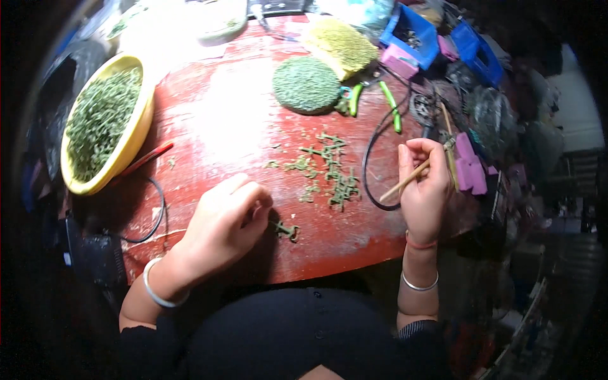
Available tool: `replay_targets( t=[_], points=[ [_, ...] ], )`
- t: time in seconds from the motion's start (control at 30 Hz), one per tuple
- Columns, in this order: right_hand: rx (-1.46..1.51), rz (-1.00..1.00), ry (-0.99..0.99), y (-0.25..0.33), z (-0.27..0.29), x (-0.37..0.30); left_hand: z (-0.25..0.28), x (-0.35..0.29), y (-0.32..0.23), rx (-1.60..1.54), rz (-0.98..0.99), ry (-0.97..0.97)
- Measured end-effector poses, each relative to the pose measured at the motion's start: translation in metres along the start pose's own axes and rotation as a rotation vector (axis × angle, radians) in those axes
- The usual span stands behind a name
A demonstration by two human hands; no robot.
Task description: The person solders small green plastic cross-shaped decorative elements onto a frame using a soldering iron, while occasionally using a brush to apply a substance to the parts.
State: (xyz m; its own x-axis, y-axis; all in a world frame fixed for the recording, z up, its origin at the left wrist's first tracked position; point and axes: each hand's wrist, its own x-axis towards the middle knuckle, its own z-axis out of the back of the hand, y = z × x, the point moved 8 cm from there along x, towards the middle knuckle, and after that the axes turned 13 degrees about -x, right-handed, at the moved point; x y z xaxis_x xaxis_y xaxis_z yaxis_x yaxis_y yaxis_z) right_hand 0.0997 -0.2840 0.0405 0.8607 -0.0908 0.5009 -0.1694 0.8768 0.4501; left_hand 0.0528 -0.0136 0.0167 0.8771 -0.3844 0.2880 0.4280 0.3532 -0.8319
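Note:
My left hand [225,218] is curled, with thumb and fingers drawn together; whatever they hold is hidden. Right beside its fingertips is a small green branched piece [287,230], and I cannot tell whether the fingers touch it. A thin pale wooden stick [405,182] is gripped in my right hand [427,190], slanting down to the left above the red table [329,253]. Between the hands lies a loose cluster of similar green branched pieces [339,174], with smaller green bits to its left.
A yellow basin [149,104] full of green pieces stands at left, near a red pen-like tool [149,157]. Farther back are a round green textured pad [306,84], a yellow one [342,47], green-handled pliers [391,106] and blue bins [410,35]. A black cord [366,161] loops near my right hand.

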Motion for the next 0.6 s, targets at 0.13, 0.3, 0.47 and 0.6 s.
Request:
replay_targets(
  t=[0.13,0.3,0.47,0.6],
  points=[
    [-0.184,-0.170,0.015,-0.058,0.005,0.008,-0.006,0.000,0.001,0.008,0.012,0.022],
    [-0.423,-0.195,0.068,-0.115,-0.013,0.019,-0.003,0.005,0.001,0.020,0.013,0.023],
    [-0.272,-0.118,-0.052,-0.122,-0.005,0.024,0.005,0.003,0.007,-0.003,0.062,0.031],
    [-0.209,-0.011,-0.158,-0.077,0.007,0.021,0.029,0.009,0.006,0.040,0.101,-0.031]
  ],
)
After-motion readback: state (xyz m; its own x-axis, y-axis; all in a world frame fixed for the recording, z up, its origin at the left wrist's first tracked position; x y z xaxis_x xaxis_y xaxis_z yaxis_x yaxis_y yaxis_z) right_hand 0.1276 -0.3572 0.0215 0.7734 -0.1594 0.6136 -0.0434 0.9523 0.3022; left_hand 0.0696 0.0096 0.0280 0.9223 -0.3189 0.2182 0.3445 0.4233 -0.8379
